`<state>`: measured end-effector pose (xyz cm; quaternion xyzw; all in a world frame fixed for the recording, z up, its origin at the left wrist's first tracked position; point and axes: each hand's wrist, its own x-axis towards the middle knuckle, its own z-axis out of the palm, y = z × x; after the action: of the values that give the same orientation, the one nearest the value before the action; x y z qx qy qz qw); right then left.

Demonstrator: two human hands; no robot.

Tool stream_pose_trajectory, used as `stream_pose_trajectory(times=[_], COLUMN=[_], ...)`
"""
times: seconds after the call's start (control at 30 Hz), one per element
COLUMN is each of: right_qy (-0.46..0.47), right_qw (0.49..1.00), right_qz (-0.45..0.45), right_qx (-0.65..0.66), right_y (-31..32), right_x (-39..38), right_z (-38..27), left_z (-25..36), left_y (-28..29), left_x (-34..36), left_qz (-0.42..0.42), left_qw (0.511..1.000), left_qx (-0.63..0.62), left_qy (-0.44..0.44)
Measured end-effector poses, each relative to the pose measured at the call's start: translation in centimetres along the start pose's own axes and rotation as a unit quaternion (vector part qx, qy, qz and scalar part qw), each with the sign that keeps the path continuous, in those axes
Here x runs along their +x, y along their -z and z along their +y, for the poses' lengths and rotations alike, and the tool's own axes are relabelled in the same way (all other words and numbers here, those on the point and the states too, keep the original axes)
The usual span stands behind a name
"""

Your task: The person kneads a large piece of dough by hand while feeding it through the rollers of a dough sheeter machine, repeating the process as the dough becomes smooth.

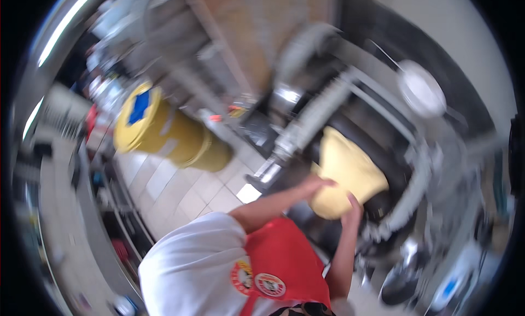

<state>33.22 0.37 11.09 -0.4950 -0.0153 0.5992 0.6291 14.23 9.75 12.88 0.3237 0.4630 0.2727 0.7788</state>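
Note:
A pale yellow slab of dough [350, 168] drapes over the dark roller [374, 144] of a grey metal machine [407, 122]. My left hand [319, 185] grips the dough at its near left side, thumb on top. My right hand [351, 206] grips its near right edge, fingers mostly hidden under it. Both forearms come in from below, past a red apron over a white sleeve. The picture is blurred by motion.
A tall yellow bin [180, 141] with a blue patch on its lid stands on the tiled floor [191, 193] at the left. A long counter [71, 195] runs along the far left. A white round object [421, 89] is at the upper right, and steel items lie lower right.

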Motion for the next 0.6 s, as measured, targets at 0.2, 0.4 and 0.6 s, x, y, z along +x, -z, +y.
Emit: stream_pose_trajectory(times=[0.2, 0.4, 0.6], right_qy=[0.47, 0.586, 0.586], right_qw=[0.682, 0.568, 0.509], right_qz=[0.152, -0.008, 0.09], right_qx=[-0.539, -0.578, -0.624], right_y=[-3.3, -4.4, -8.9], right_x=[-6.3, -1.8, 5.2], right_z=[-0.3, 1.4, -6.5], left_z=[0.1, -1.1, -7.1], left_y=[-2.7, -1.6, 5.5], left_x=[-1.8, -3.7, -4.1], left_qz=[0.147, 0.137, 0.195], left_qw=[0.971, 0.949, 0.954], left_qx=[0.152, 0.133, 0.205], left_qy=[-0.109, -0.25, -0.1])
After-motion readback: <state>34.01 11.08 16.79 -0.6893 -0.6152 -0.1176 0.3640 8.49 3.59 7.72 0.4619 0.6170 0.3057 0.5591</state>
